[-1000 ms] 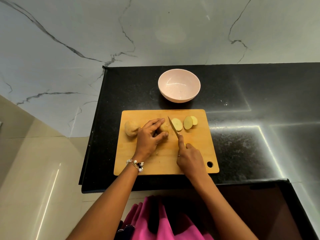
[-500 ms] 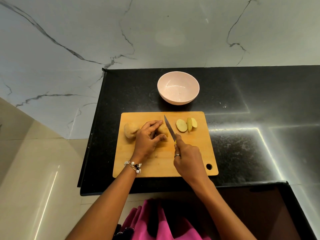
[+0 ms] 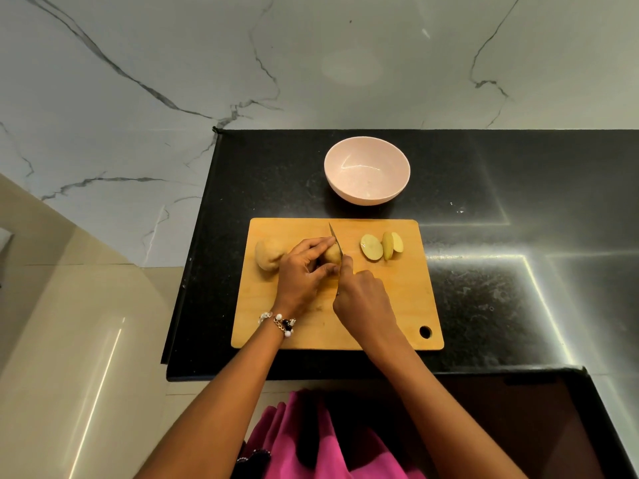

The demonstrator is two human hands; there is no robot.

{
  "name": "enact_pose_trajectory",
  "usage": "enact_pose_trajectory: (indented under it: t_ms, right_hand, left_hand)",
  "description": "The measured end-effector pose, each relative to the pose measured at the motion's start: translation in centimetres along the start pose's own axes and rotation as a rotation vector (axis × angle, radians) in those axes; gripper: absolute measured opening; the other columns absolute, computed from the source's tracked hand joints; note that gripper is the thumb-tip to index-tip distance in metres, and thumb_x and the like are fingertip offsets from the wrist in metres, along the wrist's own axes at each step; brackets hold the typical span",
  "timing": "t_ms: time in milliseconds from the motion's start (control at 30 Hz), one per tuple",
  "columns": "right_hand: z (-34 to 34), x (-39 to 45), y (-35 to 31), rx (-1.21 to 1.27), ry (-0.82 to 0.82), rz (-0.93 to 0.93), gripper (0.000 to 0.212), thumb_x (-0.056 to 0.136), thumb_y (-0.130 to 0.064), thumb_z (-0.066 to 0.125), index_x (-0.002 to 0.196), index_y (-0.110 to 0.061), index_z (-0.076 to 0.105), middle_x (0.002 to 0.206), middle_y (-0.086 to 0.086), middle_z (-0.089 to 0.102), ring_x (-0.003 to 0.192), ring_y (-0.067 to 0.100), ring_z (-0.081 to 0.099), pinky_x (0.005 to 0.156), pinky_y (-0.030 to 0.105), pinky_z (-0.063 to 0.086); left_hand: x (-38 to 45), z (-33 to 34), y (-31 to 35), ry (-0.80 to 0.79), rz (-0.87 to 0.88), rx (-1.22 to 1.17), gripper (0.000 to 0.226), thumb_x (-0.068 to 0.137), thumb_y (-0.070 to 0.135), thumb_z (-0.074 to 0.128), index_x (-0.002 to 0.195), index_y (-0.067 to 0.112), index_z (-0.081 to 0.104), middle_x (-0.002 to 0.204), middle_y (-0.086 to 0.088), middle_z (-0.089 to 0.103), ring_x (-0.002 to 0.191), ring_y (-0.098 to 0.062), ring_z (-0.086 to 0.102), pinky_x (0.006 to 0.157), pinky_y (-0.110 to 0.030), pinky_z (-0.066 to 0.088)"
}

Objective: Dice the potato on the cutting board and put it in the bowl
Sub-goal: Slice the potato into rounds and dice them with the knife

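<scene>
A wooden cutting board (image 3: 397, 305) lies on the black counter. My left hand (image 3: 304, 271) grips a piece of potato (image 3: 332, 254) near the board's middle. My right hand (image 3: 363, 302) holds a knife (image 3: 335, 238), its blade standing against the right side of that piece with the forefinger along the spine. Several cut potato slices (image 3: 380, 246) lie to the right of the blade. A larger uncut potato chunk (image 3: 269, 254) sits left of my left hand. The pink bowl (image 3: 367, 174) stands behind the board with nothing in it.
The black counter (image 3: 501, 288) ends at a front edge just below the board and at a left edge beside it. A marble wall rises behind the bowl. Pink clothing (image 3: 311, 440) shows at the bottom.
The knife has shifted left from near the slices onto the potato piece held by my left hand. The slices stay where they were.
</scene>
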State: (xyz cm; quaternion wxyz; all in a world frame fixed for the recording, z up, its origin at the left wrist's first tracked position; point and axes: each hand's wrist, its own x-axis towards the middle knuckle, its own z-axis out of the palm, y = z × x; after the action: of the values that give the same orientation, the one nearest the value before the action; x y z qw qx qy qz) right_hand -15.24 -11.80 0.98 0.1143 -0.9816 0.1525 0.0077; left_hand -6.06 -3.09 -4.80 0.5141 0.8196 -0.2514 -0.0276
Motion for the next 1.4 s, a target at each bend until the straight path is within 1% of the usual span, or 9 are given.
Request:
enact_pose_trajectory:
  t_ms: [367, 433, 500, 600, 700, 833, 900, 1100, 1400]
  right_hand:
    - [1.9, -1.6, 0.2, 0.016, -0.039, 0.013, 0.059, 0.093, -0.004, 0.032, 0.148, -0.001, 0.011, 0.102, 0.02, 0.058, 0.084, 0.035, 0.058, 0.061, 0.033, 0.03]
    - [2.5, -3.3, 0.7, -0.036, -0.023, 0.014, 0.067, 0.082, -0.002, 0.055, 0.143, 0.005, 0.027, 0.085, 0.019, 0.06, 0.063, 0.032, 0.058, 0.052, 0.032, 0.029]
    - [3.2, -5.2, 1.2, -0.082, -0.021, 0.003, 0.076, 0.053, 0.001, 0.077, 0.125, 0.008, 0.054, 0.06, 0.013, 0.055, 0.034, 0.024, 0.046, 0.038, 0.027, 0.019]
    - [3.8, -5.7, 2.5, -0.067, 0.038, -0.03, 0.076, 0.044, 0.002, 0.079, 0.119, 0.006, 0.06, 0.054, 0.01, 0.051, 0.026, 0.022, 0.039, 0.034, 0.025, 0.014]
    - [2.8, -4.4, 3.5, -0.06, -0.004, 0.053, 0.069, 0.065, -0.001, 0.071, 0.131, 0.002, 0.05, 0.063, 0.014, 0.056, 0.036, 0.029, 0.048, 0.037, 0.029, 0.02]
    - [2.5, -3.2, 4.7, 0.082, -0.026, 0.057, 0.061, 0.096, -0.011, 0.033, 0.15, -0.012, 0.006, 0.103, 0.016, 0.056, 0.084, 0.033, 0.057, 0.068, 0.038, 0.04]
    - [2.3, -3.3, 4.8, 0.132, 0.016, 0.059, 0.059, 0.097, -0.013, 0.033, 0.15, -0.013, 0.008, 0.101, 0.014, 0.057, 0.086, 0.03, 0.056, 0.071, 0.036, 0.039]
    - [0.7, -3.4, 3.0, 0.396, 0.154, -0.032, 0.047, 0.096, -0.012, 0.04, 0.142, -0.004, 0.036, 0.076, 0.014, 0.064, 0.065, 0.027, 0.055, 0.056, 0.034, 0.035]
    - [0.3, -3.0, 1.4, 0.247, 0.069, 0.01, 0.055, 0.097, -0.012, 0.035, 0.149, -0.01, 0.019, 0.092, 0.013, 0.062, 0.079, 0.028, 0.056, 0.062, 0.03, 0.031]
  left_hand:
    - [0.0, 0.2, -0.3, 0.008, -0.001, -0.005, 0.05, 0.075, 0.015, 0.075, 0.122, 0.015, 0.06, 0.12, 0.006, 0.06, 0.11, -0.004, 0.055, 0.096, -0.022, 0.045]
    - [-0.1, 0.2, -0.2, 0.015, -0.009, -0.004, 0.051, 0.074, 0.018, 0.075, 0.122, 0.015, 0.06, 0.119, 0.008, 0.059, 0.11, -0.002, 0.054, 0.096, -0.019, 0.044]
    - [-0.1, 0.3, -0.1, 0.021, -0.015, -0.017, 0.051, 0.073, 0.021, 0.076, 0.122, 0.015, 0.06, 0.12, 0.008, 0.059, 0.11, -0.001, 0.053, 0.095, -0.016, 0.043]
    - [-0.1, 0.2, 0.0, 0.018, -0.021, -0.01, 0.052, 0.073, 0.021, 0.076, 0.122, 0.015, 0.06, 0.121, 0.006, 0.059, 0.11, 0.0, 0.052, 0.095, -0.013, 0.041]
    - [-0.1, 0.1, 0.0, 0.011, -0.031, -0.011, 0.053, 0.074, 0.021, 0.075, 0.124, 0.018, 0.059, 0.121, 0.011, 0.056, 0.111, 0.001, 0.051, 0.096, -0.012, 0.04]
    - [-0.1, 0.0, 0.2, -0.003, -0.066, -0.018, 0.054, 0.074, 0.02, 0.075, 0.125, 0.02, 0.057, 0.121, 0.014, 0.054, 0.112, 0.002, 0.049, 0.096, -0.009, 0.038]
    - [-0.1, -0.1, 0.2, -0.014, -0.065, -0.026, 0.054, 0.074, 0.02, 0.076, 0.125, 0.02, 0.057, 0.122, 0.015, 0.052, 0.113, 0.003, 0.048, 0.096, -0.009, 0.039]
    - [0.0, -0.2, 0.0, -0.031, -0.062, -0.014, 0.055, 0.074, 0.022, 0.076, 0.126, 0.017, 0.057, 0.122, 0.012, 0.051, 0.112, 0.002, 0.046, 0.091, -0.004, 0.038]
    - [-0.1, -0.1, 0.0, 0.004, -0.072, -0.073, 0.055, 0.072, 0.02, 0.078, 0.123, 0.015, 0.059, 0.118, 0.012, 0.056, 0.109, 0.001, 0.052, 0.092, -0.015, 0.046]
